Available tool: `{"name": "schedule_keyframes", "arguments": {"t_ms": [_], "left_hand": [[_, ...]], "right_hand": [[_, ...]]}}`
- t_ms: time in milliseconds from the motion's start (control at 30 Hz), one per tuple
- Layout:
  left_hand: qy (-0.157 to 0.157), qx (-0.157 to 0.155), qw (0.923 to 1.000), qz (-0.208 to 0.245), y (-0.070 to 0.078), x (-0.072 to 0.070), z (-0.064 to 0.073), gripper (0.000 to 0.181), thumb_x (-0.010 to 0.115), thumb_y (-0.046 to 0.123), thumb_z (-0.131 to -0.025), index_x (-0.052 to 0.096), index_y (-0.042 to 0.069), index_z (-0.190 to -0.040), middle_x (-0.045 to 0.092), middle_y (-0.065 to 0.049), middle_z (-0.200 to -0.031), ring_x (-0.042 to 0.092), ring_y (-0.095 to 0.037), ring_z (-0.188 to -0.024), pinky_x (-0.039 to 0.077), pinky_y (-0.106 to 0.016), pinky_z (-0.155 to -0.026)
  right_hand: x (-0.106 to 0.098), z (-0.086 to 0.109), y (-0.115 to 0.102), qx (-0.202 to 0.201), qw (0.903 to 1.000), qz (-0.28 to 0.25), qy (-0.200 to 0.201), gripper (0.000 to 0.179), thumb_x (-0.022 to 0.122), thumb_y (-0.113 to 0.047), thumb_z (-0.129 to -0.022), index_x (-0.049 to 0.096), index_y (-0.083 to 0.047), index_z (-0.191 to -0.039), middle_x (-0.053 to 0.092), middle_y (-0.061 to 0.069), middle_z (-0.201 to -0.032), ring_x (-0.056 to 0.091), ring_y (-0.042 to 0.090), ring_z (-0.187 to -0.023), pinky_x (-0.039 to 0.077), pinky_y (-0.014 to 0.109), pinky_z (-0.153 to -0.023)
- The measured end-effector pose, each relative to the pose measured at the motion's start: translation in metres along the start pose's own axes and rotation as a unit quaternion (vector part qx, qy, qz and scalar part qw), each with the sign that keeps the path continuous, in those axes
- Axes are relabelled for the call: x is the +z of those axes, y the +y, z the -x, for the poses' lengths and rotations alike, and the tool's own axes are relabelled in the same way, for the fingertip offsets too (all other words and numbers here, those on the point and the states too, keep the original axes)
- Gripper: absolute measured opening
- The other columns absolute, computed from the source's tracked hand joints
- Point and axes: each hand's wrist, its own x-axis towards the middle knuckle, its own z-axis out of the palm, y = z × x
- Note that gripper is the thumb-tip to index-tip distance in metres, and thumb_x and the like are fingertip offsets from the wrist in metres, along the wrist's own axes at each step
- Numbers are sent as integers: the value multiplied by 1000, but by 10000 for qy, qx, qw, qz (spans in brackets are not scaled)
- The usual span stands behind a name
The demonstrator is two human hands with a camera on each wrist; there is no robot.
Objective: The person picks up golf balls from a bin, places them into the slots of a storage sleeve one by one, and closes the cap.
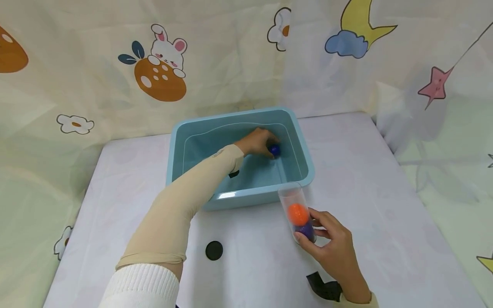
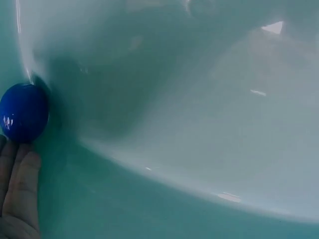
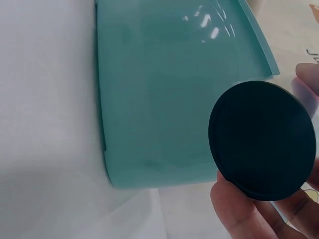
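Inside the light-blue plastic bin (image 1: 246, 194), my left hand (image 1: 257, 142) reaches to the right side and has its thumb and fingers around a blue ball (image 1: 274, 150). In the left wrist view, fingertips meet the lower edge of that blue ball (image 2: 24, 112), which sits by the bin wall. My right hand (image 1: 334, 241) grips a clear tube (image 1: 289, 194), tilted in front of the bin's near right corner. An orange ball (image 1: 298, 214) rests in the tube above a dark purple-blue ball (image 1: 306, 230). The right wrist view shows the tube's round dark base (image 3: 262, 141) end-on.
A black disc (image 1: 214, 250) lies on the white-covered table (image 1: 246, 273) in front of the bin. A black strap (image 1: 325, 287) is by the right wrist. Patterned cloth (image 1: 231, 55) hangs behind the bin and at both sides.
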Motion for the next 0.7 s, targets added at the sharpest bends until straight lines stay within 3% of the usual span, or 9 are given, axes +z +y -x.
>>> {"name": "schedule_keyframes", "arguments": {"t_ms": [367,700], "left_hand": [[-24,-38,9974,-724,9,6,-4,55,92,12,-88,71,-1,-137,73,-16,-137,67,-29,-129,53,-34,-112],[-121,-67,9954,-952,6,11,-11,50,92,18,-90,74,-1,-133,74,-16,-132,69,-29,-124,55,-36,-109]], "right_hand": [[-1,1,1,44,10000,61,-3,58,95,3,-72,74,4,-126,76,6,-108,70,4,-93,58,9,-78],[-3,2,3,100,9999,104,2,58,96,2,-73,74,4,-126,75,6,-107,70,5,-92,58,10,-77]]}}
